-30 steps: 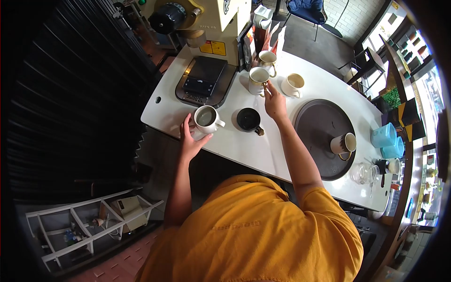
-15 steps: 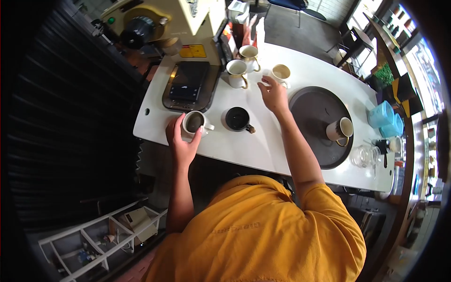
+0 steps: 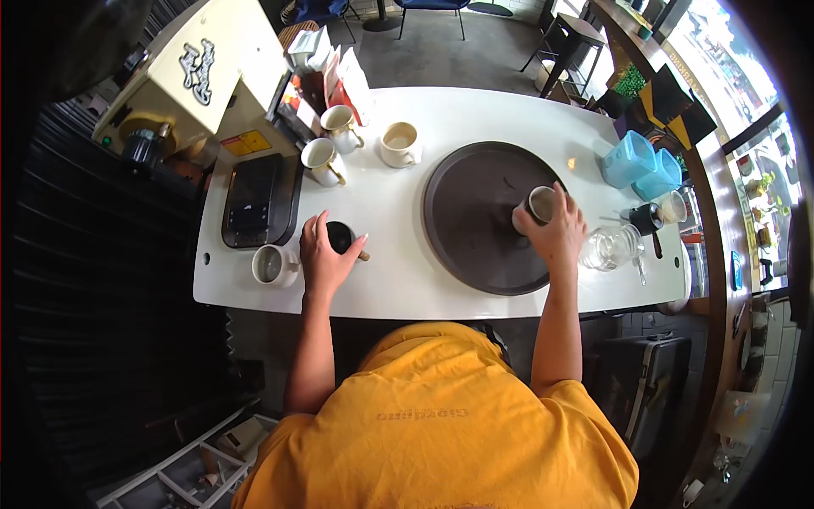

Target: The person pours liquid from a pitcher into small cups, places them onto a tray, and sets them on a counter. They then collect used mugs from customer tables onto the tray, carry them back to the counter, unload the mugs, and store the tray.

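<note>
My left hand (image 3: 326,265) curves around a black mug (image 3: 341,236) with a brown handle, thumb on its right and fingers on its left. Just left of that hand stands a white mug (image 3: 270,265), its inside greyish. On the round dark tray (image 3: 466,246), my right hand (image 3: 555,231) grips a pale mug (image 3: 540,202) from the near side, partly covering it. Farther back on the white table (image 3: 390,280) are two mugs with gold-brown handles, one in front (image 3: 323,159) and one behind (image 3: 341,127), and a cream mug (image 3: 398,144).
A cream-coloured machine (image 3: 208,76) stands at the left, with a black scale (image 3: 254,199) on its base. Right of the tray are a glass jug (image 3: 610,248), blue containers (image 3: 629,159) and a black-collared vessel (image 3: 646,218). Paper bags (image 3: 345,83) stand at the back.
My left hand has gone from the white mug to the black one. My right hand has left the cream mug's side and reached the mug on the tray. The view has turned rightward.
</note>
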Motion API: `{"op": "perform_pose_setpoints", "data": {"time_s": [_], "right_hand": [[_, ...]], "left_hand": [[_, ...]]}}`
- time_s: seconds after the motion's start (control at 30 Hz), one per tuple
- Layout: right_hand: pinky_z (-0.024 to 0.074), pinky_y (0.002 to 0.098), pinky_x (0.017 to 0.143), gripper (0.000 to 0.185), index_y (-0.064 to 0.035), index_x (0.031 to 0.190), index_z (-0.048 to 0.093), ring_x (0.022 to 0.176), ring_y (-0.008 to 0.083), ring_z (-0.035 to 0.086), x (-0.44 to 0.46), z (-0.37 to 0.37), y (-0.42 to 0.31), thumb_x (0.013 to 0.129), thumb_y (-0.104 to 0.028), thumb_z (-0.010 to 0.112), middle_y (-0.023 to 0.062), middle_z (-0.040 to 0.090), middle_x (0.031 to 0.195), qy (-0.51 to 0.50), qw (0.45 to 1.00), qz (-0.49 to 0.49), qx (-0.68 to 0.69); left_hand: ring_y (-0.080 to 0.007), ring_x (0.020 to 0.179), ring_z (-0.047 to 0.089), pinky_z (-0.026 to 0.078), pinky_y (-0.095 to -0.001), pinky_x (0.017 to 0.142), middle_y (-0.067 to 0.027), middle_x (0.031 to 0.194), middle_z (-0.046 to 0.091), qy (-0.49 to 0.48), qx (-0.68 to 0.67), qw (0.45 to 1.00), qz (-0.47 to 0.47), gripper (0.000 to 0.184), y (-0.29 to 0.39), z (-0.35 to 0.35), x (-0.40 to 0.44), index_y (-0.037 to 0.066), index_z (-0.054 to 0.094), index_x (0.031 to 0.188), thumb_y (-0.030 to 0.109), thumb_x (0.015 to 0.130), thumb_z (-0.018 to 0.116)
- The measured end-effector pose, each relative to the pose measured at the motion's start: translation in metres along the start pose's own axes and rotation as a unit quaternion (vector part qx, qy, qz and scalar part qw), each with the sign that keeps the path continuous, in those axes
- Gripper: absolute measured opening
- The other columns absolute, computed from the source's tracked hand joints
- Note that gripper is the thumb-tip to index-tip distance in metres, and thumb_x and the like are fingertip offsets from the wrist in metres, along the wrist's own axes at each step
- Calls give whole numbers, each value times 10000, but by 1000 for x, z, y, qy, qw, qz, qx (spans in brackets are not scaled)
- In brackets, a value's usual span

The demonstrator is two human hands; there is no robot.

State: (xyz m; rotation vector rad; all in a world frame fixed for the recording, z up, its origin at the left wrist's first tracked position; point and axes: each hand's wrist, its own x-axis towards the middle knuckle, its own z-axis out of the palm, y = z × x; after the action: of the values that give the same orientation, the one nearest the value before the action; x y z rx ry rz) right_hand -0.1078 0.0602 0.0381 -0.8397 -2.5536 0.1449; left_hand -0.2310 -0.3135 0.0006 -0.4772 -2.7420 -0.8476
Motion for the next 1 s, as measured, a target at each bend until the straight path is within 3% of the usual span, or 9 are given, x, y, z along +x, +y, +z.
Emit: {"op": "perform_pose_setpoints", "data": {"time_s": [0.1,0.23,0.4,0.63,0.7,0.73,0.83,0.87,1.0], "right_hand": [[410,479,996,965,-129,1465,376,1162,364,564,-3,2,11,692,-525,795,181,556,1308,-107,986,25,127],[488,439,912,1042,-88,1490,290,1129,388,589,-2,19,24,675,-424,846,202,571,1277,-43,974,17,222],[499,421,893,778,-40,1270,490,1077,357,623,7,13,26,668,-372,855,171,643,1168,-68,963,48,256],[511,422,873,755,-45,1257,508,1037,354,645,23,-6,-4,666,-367,850,163,664,1123,-97,953,-5,286],[518,421,860,741,-52,1252,516,1028,346,651,26,-11,-25,667,-364,847,160,667,1115,-116,940,-42,318],[522,416,853,739,-60,1253,517,1024,337,654,28,-10,-35,666,-362,849,157,667,1113,-124,933,-62,333],[525,413,849,733,-64,1250,517,1017,335,655,28,-3,-75,666,-354,851,159,665,1109,-142,915,-124,357],[525,413,852,736,-50,1246,515,1015,340,653,27,2,-89,663,-346,854,165,662,1106,-161,909,-137,360],[520,418,873,766,-10,1253,509,1025,354,646,20,32,-145,653,-337,855,189,654,1113,-201,878,-208,382]], "left_hand": [[-393,1237,456,386,-478,1040,-216,1325,477,-25,12,998,-56,870,6,13,-3,-20,438,1351,477,733,797],[-401,1255,432,361,-487,1061,-220,1340,473,6,53,995,-85,862,7,28,-5,-22,387,1382,362,723,789],[-429,1317,368,313,-502,1107,-236,1416,430,-50,68,994,-76,903,-3,24,-3,-4,297,1446,185,699,768],[-424,1400,296,276,-474,1153,-264,1453,390,-83,48,990,-104,938,18,-1,-12,46,249,1506,115,735,780],[-411,1446,225,262,-455,1167,-239,1545,285,-54,-4,995,-83,959,16,-4,-16,49,220,1520,191,764,793],[-380,1396,340,327,-424,1129,-223,1496,370,1,-15,998,-68,865,17,-6,-21,29,312,1479,218,783,790],[-371,1300,455,393,-417,1068,-205,1402,478,54,-59,994,-76,724,18,-24,-31,12,413,1412,209,812,766],[-359,1170,552,449,-414,985,-190,1256,581,105,-55,991,-63,552,18,-27,-37,2,525,1304,193,835,747],[-350,1065,607,476,-398,919,-171,1127,644,147,-86,983,-61,385,18,-48,-59,2,613,1180,162,850,729]]}}
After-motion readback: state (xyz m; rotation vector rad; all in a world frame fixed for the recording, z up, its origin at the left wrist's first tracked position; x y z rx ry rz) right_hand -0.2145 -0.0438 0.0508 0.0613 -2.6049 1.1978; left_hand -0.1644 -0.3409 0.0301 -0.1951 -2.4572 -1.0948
